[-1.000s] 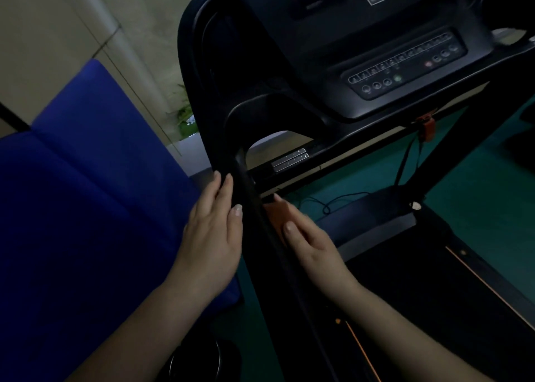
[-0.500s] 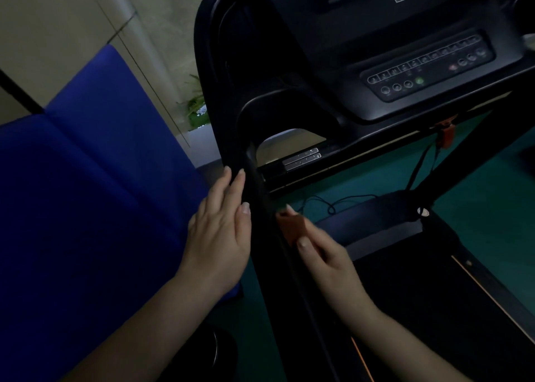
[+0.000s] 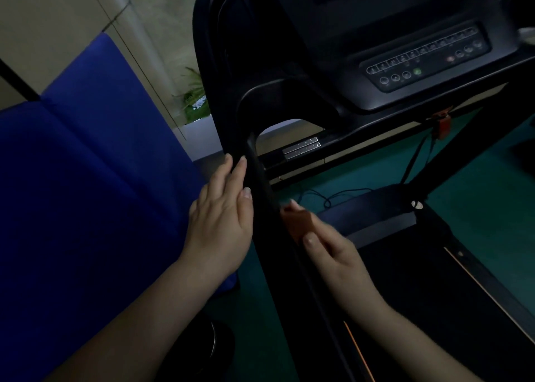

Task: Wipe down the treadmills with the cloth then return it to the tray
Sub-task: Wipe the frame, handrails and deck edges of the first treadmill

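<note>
The scene is dim overall, with a cool blue-green cast. The brightest area is the pale wall [image 3: 58, 10] at upper left; light falls from that side. The treadmill [image 3: 318, 48] frame is near black and shows little surface detail; only faint sheen marks its curved edges. The button panel [image 3: 425, 60] is legible as shapes, but its markings are too soft to read. The right hand [image 3: 335, 254] and the orange cloth [image 3: 299, 222] show slight motion blur. The left hand [image 3: 223, 219] is sharper. Straight lines bow toward the frame edges, consistent with wide-angle distortion. The lower corners fall into deep shadow.
</note>
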`<state>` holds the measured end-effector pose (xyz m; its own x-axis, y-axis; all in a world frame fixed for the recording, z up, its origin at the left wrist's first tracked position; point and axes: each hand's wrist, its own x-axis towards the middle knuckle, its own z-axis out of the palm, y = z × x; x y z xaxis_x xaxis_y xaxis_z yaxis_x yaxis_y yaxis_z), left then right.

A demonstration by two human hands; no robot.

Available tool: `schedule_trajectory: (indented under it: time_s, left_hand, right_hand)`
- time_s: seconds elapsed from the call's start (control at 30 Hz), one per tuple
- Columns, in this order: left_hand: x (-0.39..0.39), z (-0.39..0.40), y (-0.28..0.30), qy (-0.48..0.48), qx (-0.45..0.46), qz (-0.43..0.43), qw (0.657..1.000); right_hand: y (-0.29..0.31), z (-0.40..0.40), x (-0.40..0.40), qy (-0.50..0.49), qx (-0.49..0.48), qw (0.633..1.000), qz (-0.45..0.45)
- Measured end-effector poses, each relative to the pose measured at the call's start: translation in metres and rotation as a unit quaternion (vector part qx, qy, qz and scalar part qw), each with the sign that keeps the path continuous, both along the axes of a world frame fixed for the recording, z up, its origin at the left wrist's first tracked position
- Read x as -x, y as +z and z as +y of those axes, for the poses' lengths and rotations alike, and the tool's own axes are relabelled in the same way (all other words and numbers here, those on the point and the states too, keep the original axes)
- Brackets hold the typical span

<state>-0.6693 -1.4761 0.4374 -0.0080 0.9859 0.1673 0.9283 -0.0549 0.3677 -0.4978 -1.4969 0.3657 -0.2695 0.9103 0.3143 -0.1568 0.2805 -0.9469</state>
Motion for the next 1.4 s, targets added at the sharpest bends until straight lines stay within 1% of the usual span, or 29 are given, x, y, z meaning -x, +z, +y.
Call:
schedule_trajectory:
  time_s: [0.1,0.17,0.23,0.37,0.47,0.53,0.63,0.73,0.8,0.87,0.97,1.03,1.1,1.17,1.23,1.3,1.4]
  left_hand:
    - [-0.002,-0.001,0.003,-0.001,0.008,0.000,1.000]
    - [-0.001,-0.001,0.007,-0.001,0.032,-0.001,0.999]
    - [0.000,-0.002,0.015,-0.004,0.062,0.014,0.998]
    - [-0.006,-0.028,0.030,-0.016,0.117,0.026,0.993]
    - [-0.018,-0.069,0.028,-0.045,0.147,0.022,0.988]
    - [-0.024,-0.084,0.023,-0.051,0.145,0.018,0.988]
    - [-0.032,-0.085,0.018,-0.040,0.123,0.036,0.991]
    - [-0.036,-0.084,0.015,-0.035,0.117,0.042,0.992]
    - [-0.035,-0.086,0.014,-0.039,0.117,0.039,0.992]
    - [-0.035,-0.087,0.014,-0.044,0.117,0.023,0.992]
    - [-0.037,-0.088,0.015,-0.040,0.124,-0.006,0.991]
    - [-0.038,-0.089,0.013,-0.038,0.121,-0.013,0.992]
    - [-0.039,-0.089,0.013,-0.038,0.116,-0.014,0.992]
    - [-0.038,-0.088,0.013,-0.040,0.113,-0.004,0.993]
    - [-0.036,-0.088,0.013,-0.044,0.113,0.025,0.992]
    - [-0.036,-0.087,0.014,-0.047,0.113,0.054,0.991]
    - [-0.037,-0.087,0.014,-0.047,0.110,0.059,0.991]
  right_hand:
    - [0.016,0.026,0.011,0.006,0.015,1.000,-0.023]
    - [0.025,0.048,0.023,0.003,0.033,0.999,-0.015]
    - [0.027,0.046,0.024,0.004,0.048,0.999,-0.010]
    - [0.012,-0.022,-0.010,0.007,0.019,0.999,-0.032]
    - [0.002,-0.078,-0.032,0.000,0.018,1.000,0.003]
    - [0.000,-0.085,-0.035,0.002,0.033,0.999,0.006]
    - [0.009,-0.055,-0.022,0.010,0.024,0.999,-0.022]
    - [0.020,-0.033,-0.012,0.021,0.046,0.999,-0.018]
    - [0.017,-0.051,-0.020,0.013,0.035,0.999,-0.032]
    - [0.011,-0.087,-0.035,0.006,0.017,0.999,-0.041]
    - [0.005,-0.131,-0.054,0.000,0.025,1.000,-0.009]
    - [0.006,-0.132,-0.055,-0.004,0.031,0.999,-0.012]
    - [0.011,-0.115,-0.046,0.001,0.037,0.999,-0.030]
    - [0.015,-0.096,-0.037,0.002,0.050,0.998,-0.034]
    - [0.014,-0.094,-0.036,0.006,0.051,0.998,-0.029]
    - [0.006,-0.117,-0.045,0.006,0.037,0.999,-0.025]
    - [-0.001,-0.156,-0.058,-0.028,0.053,0.998,0.023]
